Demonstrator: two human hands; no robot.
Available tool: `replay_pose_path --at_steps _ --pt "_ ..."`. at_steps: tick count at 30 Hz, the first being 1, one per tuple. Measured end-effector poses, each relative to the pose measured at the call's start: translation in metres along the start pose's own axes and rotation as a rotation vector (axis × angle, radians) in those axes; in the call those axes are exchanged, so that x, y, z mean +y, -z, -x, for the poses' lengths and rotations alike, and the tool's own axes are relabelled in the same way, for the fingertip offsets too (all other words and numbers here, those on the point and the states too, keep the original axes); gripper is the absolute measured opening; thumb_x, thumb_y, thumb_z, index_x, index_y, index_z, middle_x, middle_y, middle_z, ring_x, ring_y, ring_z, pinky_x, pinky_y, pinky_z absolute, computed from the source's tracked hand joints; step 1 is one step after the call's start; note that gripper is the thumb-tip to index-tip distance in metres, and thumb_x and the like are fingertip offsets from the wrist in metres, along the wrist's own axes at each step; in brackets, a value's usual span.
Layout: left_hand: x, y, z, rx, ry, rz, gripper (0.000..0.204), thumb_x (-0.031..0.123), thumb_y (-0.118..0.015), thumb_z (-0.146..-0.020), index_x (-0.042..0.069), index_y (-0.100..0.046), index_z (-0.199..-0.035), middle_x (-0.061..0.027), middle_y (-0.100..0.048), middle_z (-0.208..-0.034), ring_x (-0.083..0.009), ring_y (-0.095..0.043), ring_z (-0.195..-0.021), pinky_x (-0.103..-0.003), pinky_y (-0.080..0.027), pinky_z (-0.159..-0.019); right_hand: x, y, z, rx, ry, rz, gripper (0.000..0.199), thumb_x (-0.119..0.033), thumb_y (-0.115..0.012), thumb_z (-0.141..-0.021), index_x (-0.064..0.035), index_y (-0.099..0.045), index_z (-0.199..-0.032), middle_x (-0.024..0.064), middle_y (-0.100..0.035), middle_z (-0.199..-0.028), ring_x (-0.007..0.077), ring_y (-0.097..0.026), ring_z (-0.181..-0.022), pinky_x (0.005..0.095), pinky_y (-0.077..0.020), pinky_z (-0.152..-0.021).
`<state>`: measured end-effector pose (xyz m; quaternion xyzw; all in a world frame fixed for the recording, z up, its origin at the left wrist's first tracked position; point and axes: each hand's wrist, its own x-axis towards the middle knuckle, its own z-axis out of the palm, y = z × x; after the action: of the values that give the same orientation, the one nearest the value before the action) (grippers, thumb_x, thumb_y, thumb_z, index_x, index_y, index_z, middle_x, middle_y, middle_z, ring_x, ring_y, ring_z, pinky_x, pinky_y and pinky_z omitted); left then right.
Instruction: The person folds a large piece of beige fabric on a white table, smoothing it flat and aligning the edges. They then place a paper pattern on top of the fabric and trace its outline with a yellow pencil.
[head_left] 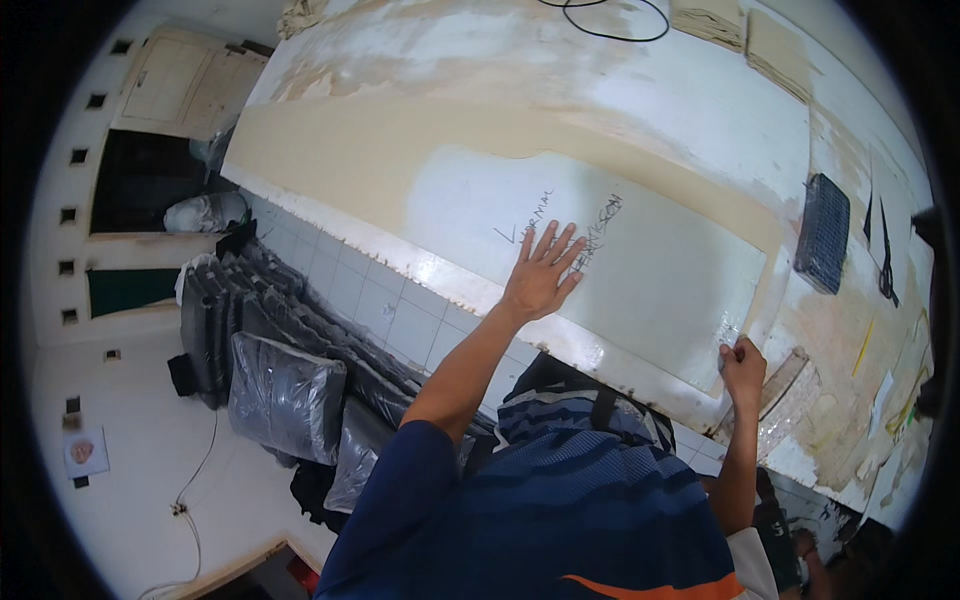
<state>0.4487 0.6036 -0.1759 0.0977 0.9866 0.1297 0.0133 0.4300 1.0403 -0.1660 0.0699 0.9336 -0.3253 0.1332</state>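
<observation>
A pale, stiff pattern sheet (670,300) with handwriting on it lies over beige cloth (330,150) on the long white table. My left hand (543,278) rests flat on the sheet near the writing, fingers spread. At the sheet's right end, by its near corner, my right hand (743,370) is closed with fingertips pinched together at the edge. Whatever those fingers hold is too small to make out.
Right of the sheet lie a dark blue ribbed block (823,235), black scissors (887,275) and a thin yellow stick (862,346). Folded beige cloth (778,55) and a black cable (615,36) sit at the far side. Plastic-wrapped dark cushions (287,395) stand left. Another person (812,565) is lower right.
</observation>
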Motion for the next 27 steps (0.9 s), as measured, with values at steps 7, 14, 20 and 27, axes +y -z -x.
replay_pose_path --at_steps 7,14,20,27 --pt "0.002 0.005 -0.002 0.008 -0.003 -0.006 0.058 0.042 -0.045 -0.108 0.017 -0.040 -0.160 -0.0083 -0.027 -0.171 -0.0330 -0.017 -0.159 -0.056 -0.009 -0.129 -0.002 0.003 -0.001 -0.041 -0.051 -0.015 0.027 -0.018 -0.078 -0.088 0.0007 -0.059 -0.085 0.0168 -0.064 -0.070 0.0299 -0.062 -0.063 0.0409 -0.0486 -0.063" --pt "0.001 0.004 -0.001 0.039 -0.009 0.012 0.058 0.040 -0.048 -0.107 0.017 -0.041 -0.160 -0.0080 -0.028 -0.171 -0.0338 -0.018 -0.159 -0.057 -0.010 -0.128 0.002 -0.001 0.000 -0.003 0.007 -0.042 0.026 -0.019 -0.078 -0.088 0.0009 -0.062 -0.086 0.0170 -0.066 -0.070 0.0300 -0.063 -0.063 0.0413 -0.0500 -0.064" --pt "-0.003 0.000 -0.003 0.044 -0.013 -0.006 0.061 0.034 -0.056 -0.103 0.015 -0.041 -0.160 -0.0102 -0.029 -0.170 -0.0351 -0.020 -0.159 -0.058 -0.008 -0.128 0.003 -0.010 -0.001 -0.034 -0.051 0.047 0.027 -0.024 -0.075 -0.088 -0.0021 -0.061 -0.084 0.0187 -0.067 -0.076 0.0385 -0.066 -0.072 0.0488 -0.0509 -0.068" --pt "0.002 0.009 -0.007 -0.026 -0.017 -0.029 0.058 0.029 -0.052 -0.104 0.008 -0.044 -0.157 -0.0158 -0.031 -0.169 -0.0396 -0.019 -0.158 -0.059 -0.006 -0.128 -0.032 0.017 0.002 -0.128 -0.197 0.182 0.025 -0.026 -0.070 -0.091 -0.0014 -0.071 -0.093 0.0248 -0.073 -0.094 0.0438 -0.070 -0.094 0.0518 -0.0545 -0.084"
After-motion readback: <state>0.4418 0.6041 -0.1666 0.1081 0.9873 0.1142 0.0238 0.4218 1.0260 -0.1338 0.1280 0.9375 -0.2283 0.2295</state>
